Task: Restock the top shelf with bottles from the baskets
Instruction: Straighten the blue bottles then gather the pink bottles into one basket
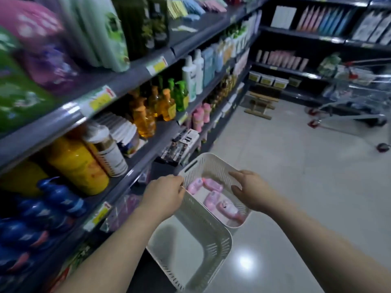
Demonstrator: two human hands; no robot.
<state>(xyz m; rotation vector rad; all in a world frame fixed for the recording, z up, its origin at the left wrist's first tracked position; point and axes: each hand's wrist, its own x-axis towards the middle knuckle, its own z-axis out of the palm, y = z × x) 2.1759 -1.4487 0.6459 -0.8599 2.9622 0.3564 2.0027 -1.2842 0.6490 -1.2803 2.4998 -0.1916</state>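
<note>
A white perforated basket [208, 166] sits low in the aisle with several pink bottles [213, 185] lying inside. My left hand [165, 196] grips its left rim, fingers curled over the edge. My right hand [251, 190] holds the right rim, thumb inside and fingers along the wall. A second white basket [213, 248], with nothing in it, lies in front of the first. The top shelf [190, 42] runs along the left, holding green and dark bottles [110, 30].
The shelving unit on the left carries yellow bottles [76, 166], blue bottles [57, 199], orange bottles [146, 115] and upright pink bottles [201, 115]. A shopping cart [355, 98] stands at the right. A wooden stool [260, 104] sits by the far shelves. Tiled floor [296, 166] spreads to the right.
</note>
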